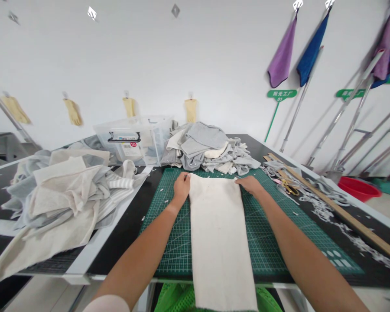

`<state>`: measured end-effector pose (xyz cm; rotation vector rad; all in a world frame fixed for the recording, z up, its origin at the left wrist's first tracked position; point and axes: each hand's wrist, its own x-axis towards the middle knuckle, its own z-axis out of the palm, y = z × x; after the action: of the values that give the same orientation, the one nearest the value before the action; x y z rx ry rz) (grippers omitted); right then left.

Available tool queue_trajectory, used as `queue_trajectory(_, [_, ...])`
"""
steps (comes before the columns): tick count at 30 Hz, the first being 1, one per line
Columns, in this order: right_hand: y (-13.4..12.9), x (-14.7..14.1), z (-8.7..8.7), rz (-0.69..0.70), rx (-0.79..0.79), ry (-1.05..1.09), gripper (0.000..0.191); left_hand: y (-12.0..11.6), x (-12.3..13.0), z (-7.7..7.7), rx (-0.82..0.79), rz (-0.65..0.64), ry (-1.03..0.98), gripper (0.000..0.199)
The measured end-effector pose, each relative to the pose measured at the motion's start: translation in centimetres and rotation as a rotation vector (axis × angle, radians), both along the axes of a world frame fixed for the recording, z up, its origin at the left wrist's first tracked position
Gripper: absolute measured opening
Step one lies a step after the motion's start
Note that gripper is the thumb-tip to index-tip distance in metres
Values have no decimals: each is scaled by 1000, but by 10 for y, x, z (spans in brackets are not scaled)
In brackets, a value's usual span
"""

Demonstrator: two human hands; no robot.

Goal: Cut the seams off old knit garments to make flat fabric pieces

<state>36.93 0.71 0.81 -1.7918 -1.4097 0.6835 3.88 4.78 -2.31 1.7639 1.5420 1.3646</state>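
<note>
A long cream fabric piece point(219, 234) lies over the green cutting mat point(172, 234), its near end hanging past the table's front edge. My left hand point(182, 188) pinches its far left corner. At the far right corner, my right hand point(249, 185) grips the cloth between thumb and fingers. The far edge is stretched between both hands and sags slightly in the middle. Behind it, a heap of grey and cream cloths point(201, 141) sits at the mat's far side.
Piled fabric point(65, 186) covers the table's left side, beside a clear plastic bin point(126, 143). To the right are scissors point(289, 188), a long wooden strip point(341, 212) and shredded scraps point(325, 212). A red basin point(359, 188) stands beyond the table. Green mesh point(175, 297) shows below the edge.
</note>
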Motion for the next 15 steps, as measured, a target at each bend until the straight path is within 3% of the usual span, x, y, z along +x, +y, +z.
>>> queue_trajectory(3, [-1,-6,3,60,-127,175,40,1,0,-2,-6,-8,-11,18])
queue_trajectory(9, [-6,-5,14,288,-309,723,40,5,-1,-5,11,-13,-15,18])
queue_trajectory(15, [-14,-3,20,375,-286,721,45,5,-1,-6,0,-9,-2,19])
